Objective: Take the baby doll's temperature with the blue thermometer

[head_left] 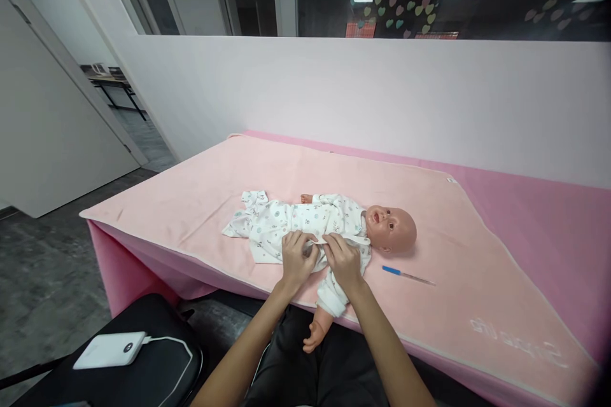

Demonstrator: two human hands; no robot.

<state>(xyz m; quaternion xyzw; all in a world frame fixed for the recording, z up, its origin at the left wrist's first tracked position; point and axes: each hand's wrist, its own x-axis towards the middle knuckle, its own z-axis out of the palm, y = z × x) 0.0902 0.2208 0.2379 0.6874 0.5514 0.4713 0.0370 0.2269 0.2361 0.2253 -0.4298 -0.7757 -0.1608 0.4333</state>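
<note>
A baby doll point(395, 229) lies on its back with its head to the right, dressed in a white patterned romper point(272, 222). My left hand point(298, 257) and my right hand point(342, 259) are side by side at the near edge of its chest. Both have their fingers pinched on the romper's front edge, which stretches as a pale strip between them. One doll arm point(319, 329) hangs over the table's near edge below my right hand. The doll's far hand point(306, 198) shows beyond the romper. My fingertips partly hide the fastening.
A blue-capped pen point(391, 270) lies right of the doll on the pink blanket point(191, 197) over the table. At the lower left, a white power bank point(109, 350) with a cable rests on a black chair point(157, 324). A white wall point(382, 95) stands behind the table.
</note>
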